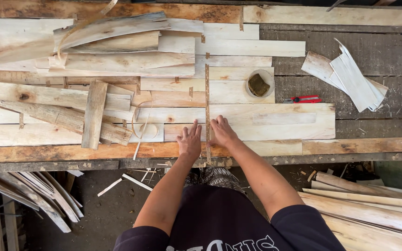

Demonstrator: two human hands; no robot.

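Note:
Pale thin wood veneer sheets (266,118) lie flat on a rough workbench (378,56). A narrow brown tape strip (207,93) runs along the seam between two sheets, from the far side down to the bench's near edge. My left hand (189,140) lies flat with fingers spread on the sheet just left of the strip. My right hand (221,132) presses flat on the sheet just right of the strip, fingertips touching it. Neither hand grips anything.
A heap of curled, uneven veneer pieces (94,69) covers the bench's left half. A small round dish with a dark sponge (259,83) and a red utility knife (303,99) sit right of the seam. Folded veneer scraps (350,76) lie far right; more strips (373,209) lie on the floor.

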